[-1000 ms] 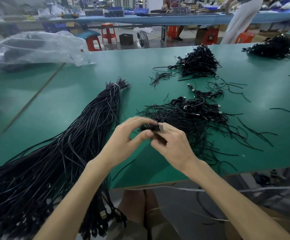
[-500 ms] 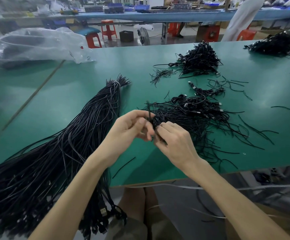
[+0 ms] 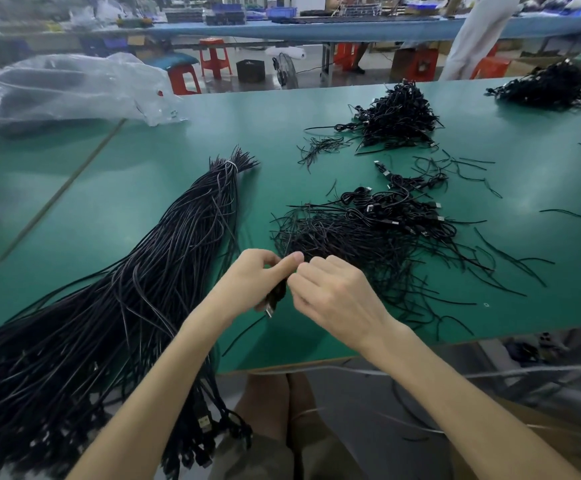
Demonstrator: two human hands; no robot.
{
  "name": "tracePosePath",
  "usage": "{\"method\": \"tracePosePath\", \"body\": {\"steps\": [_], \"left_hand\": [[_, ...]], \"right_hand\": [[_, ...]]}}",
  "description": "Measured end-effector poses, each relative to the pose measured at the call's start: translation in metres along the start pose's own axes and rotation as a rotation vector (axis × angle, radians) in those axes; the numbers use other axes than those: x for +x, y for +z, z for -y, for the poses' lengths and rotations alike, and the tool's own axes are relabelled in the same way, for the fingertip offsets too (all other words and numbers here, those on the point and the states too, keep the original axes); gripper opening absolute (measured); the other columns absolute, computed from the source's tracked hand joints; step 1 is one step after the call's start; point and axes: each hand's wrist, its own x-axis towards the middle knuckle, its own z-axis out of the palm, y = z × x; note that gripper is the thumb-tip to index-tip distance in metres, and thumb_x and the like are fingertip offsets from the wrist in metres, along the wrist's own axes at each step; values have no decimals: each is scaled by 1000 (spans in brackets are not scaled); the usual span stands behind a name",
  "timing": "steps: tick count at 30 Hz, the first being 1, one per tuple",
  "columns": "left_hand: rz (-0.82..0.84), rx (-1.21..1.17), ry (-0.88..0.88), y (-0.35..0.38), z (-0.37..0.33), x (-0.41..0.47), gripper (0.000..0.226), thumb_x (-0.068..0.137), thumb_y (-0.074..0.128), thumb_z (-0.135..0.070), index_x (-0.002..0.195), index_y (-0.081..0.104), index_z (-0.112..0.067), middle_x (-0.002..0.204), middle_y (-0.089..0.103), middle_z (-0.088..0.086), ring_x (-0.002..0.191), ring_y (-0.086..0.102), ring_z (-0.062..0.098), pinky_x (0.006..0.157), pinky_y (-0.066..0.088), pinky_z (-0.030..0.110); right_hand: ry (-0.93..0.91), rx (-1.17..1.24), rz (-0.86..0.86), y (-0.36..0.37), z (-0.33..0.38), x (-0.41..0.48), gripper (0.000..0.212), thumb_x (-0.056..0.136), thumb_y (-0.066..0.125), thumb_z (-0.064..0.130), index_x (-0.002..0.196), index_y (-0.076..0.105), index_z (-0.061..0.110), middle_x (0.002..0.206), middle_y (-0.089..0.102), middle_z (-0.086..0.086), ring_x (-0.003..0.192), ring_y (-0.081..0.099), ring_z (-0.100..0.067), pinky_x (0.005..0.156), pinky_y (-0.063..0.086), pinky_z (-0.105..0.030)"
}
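Small black cable bundle (image 3: 278,293): thin cord coiled tight and compact. Silver-tipped USB plug (image 3: 269,312) protrudes at lower end, pointing down-left. Position: centre of frame, slightly below middle. Pose: long axis near upright, leaning a little. State: gripped in left hand (image 3: 247,282), pinched at upper part by right hand (image 3: 334,292). Largely hidden by fingers, fastening not discernible.
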Motion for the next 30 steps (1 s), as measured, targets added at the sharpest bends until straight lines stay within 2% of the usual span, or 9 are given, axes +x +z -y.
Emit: {"method": "tracePosePath", "body": {"steps": [3,6,9,12,14,16,19,24,30], "left_hand": [[129,12,-133,-6,3,1,46,95,69,-46,80,69,-2,54,52,6,40,42,18,39,35,19],[122,27,-117,-10,3,0,51,96,63,-54,84,70,-5,59,63,3,46,54,17,44,43,19],[50,-51,-116,-16,2,1,47,102,50,-53,95,66,-10,74,74,0,58,69,17,53,53,26],[-238,507,-135,-28,16,1,37,103,53,-48,109,60,-13,105,65,5,92,64,23,77,55,39],[-431,790,-125,-35,27,-3,38,102,60,-39,117,56,-4,120,55,16,110,53,32,86,51,42],[-457,927,-172,-41,32,-5,46,100,64,-37,121,51,2,127,50,24,118,47,39,91,47,45],[-442,903,-235,-44,37,-6,48,99,67,-30,124,46,4,132,45,30,121,45,43,91,48,47],[-482,829,-271,-54,43,-6,33,100,64,-13,120,45,4,122,48,32,108,53,45,70,40,40],[-460,884,-264,-64,41,-3,8,101,57,-5,100,49,-3,107,57,24,81,50,35,68,37,42]], "right_hand": [[-131,-62,65,0,0,-7,18,93,59,7,75,60,13,71,52,-2,63,48,-21,60,41,-32],[-65,-25,55,0,-1,-9,19,94,60,7,75,61,11,70,53,-2,63,50,-22,60,44,-34],[294,214,51,-4,-14,-4,19,99,57,9,81,62,7,75,59,-3,69,58,-23,65,51,-38],[729,442,24,-10,-42,4,22,104,55,16,83,62,13,72,61,3,58,53,-6,54,44,-21],[945,480,-66,-8,-68,9,24,106,53,21,86,65,14,70,65,2,51,52,-7,48,42,-23],[1117,489,-119,-5,-94,12,24,107,51,25,96,69,13,78,70,3,52,58,-6,55,48,-25],[1294,625,-58,3,-117,6,21,107,50,28,112,66,14,98,72,1,61,67,-7,61,50,-26],[1260,633,70,12,-112,-12,24,106,51,15,126,63,10,98,72,1,67,70,-10,56,49,-21],[1145,622,72,12,-88,-18,19,102,54,6,114,67,12,89,73,4,71,69,-7,69,51,-24]]}}
